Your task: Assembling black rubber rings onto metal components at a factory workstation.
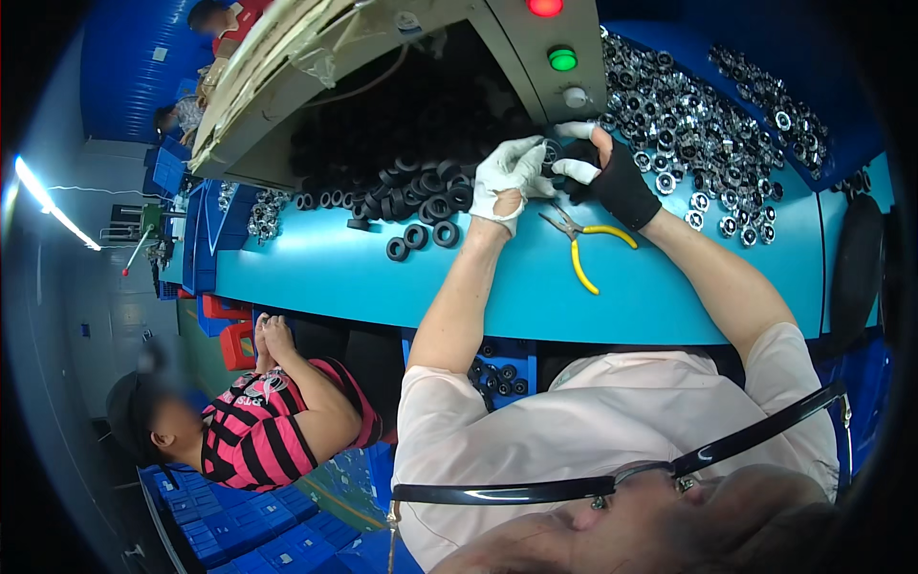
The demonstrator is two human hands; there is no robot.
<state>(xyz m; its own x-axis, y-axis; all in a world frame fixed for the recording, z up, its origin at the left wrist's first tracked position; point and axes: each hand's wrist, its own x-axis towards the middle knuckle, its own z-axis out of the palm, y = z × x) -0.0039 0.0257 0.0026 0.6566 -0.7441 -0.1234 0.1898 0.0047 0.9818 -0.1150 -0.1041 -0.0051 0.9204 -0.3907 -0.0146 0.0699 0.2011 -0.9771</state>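
In a white glove with an opening at the wrist, my left hand point(510, 180) pinches a small wheel point(551, 151) with a dark rim. My right hand point(620, 179) wears a black fingerless glove and white finger covers. Its covered fingers curve around the other side of the wheel, over dark pieces that I cannot make out. Just below both hands, pliers point(578, 232) with yellow handles lie on the blue-green table point(430, 292), jaws apart. Loose black rubber tyres point(416, 236) are scattered left of my left hand. Beyond my right hand spreads a heap of shiny chrome wheel rims point(703, 134).
A beige machine housing point(564, 96) with a red and a green light stands over the tyre pile. At the right is a blue bin point(813, 177) with more rims. A person in a striped shirt point(287, 421) sits at the left. A blue crate point(497, 359) holds wheels below the table edge.
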